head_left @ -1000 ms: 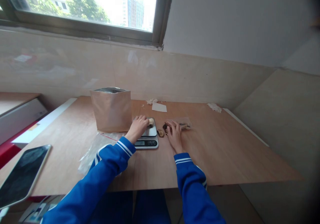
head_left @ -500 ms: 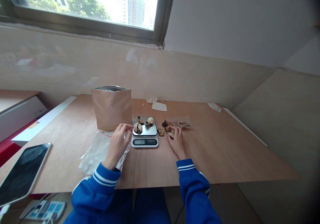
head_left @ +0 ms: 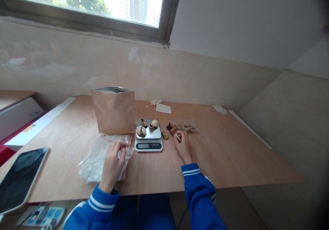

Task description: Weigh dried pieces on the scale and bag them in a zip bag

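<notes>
Several dried brown-and-cream pieces (head_left: pixel 141 131) rest on the steel plate of a white digital scale (head_left: pixel 148 145). One more piece (head_left: pixel 165 135) lies on the table just right of the scale. My right hand (head_left: pixel 183 146) pinches a pale dried piece (head_left: pixel 177 137) beside a small pile of brown pieces (head_left: pixel 171 128). Behind it lies a clear bag with dried pieces (head_left: pixel 189 125). My left hand (head_left: pixel 114 163) is over flat clear zip bags (head_left: pixel 94 158), its fingers curled together; what they hold, if anything, is hidden. A brown stand-up pouch (head_left: pixel 114 111) stands open-topped behind the bags.
A phone (head_left: pixel 22 175) lies at the table's left edge. A white card (head_left: pixel 163 108) and crumbled scraps (head_left: pixel 156 101) lie near the wall, with more scraps (head_left: pixel 219 109) at the back right. A power strip (head_left: pixel 42 216) sits below the table at left.
My left hand has moved left and down, from the scale's edge to over the clear bags. The pale piece is now raised in my right fingers. The view has shifted slightly.
</notes>
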`<state>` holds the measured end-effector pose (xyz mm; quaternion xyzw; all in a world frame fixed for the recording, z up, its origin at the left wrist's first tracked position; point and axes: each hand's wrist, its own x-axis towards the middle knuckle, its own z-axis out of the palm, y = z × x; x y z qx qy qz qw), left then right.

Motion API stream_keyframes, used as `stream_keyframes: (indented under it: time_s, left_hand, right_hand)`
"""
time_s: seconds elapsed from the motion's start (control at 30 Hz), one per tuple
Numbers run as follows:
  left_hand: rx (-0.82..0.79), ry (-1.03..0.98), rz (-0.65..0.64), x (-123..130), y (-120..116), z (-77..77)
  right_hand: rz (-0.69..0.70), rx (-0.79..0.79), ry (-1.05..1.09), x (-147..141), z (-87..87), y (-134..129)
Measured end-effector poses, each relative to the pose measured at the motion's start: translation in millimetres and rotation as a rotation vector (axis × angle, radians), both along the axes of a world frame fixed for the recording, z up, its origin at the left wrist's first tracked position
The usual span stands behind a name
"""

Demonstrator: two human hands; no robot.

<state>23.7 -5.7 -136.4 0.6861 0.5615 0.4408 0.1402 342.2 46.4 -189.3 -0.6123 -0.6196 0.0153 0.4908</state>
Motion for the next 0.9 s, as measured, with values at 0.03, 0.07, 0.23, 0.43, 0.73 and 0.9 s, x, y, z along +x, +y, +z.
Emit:
stream_keyframes:
  time_s: [0.03, 0.07, 0.23, 0.43, 0.73, 0.9]
  left_hand:
    - [-0.008, 0.008, 0.003, -1.6, -1.4, -3.2]
    - [-0.028, 0.015, 0.001, -3.1, -1.9, -7.4]
    - [-0.143, 0.122, -0.011, -6.0, 4.8, -29.4]
    - [-0.143, 0.276, -0.032, -3.4, 6.9, -33.0]
    - [-0.105, 0.325, -0.031, -3.5, 5.0, -36.5]
    - [-0.113, 0.320, -0.027, -1.9, 3.2, -33.1]
  right_hand:
    - [-0.005, -0.008, 0.026, -0.4, 1.5, -0.8]
    - [-0.013, -0.011, 0.052, -0.7, 3.0, -1.6]
    - [-0.041, 0.013, 0.127, 0.3, 8.9, -4.7]
    - [0.031, -0.010, 0.387, -14.6, 8.0, -4.7]
    - [0.139, -0.081, 0.528, -88.5, 22.9, 23.2]
    - [-0.045, 0.027, 0.252, -82.5, 20.9, 16.1]
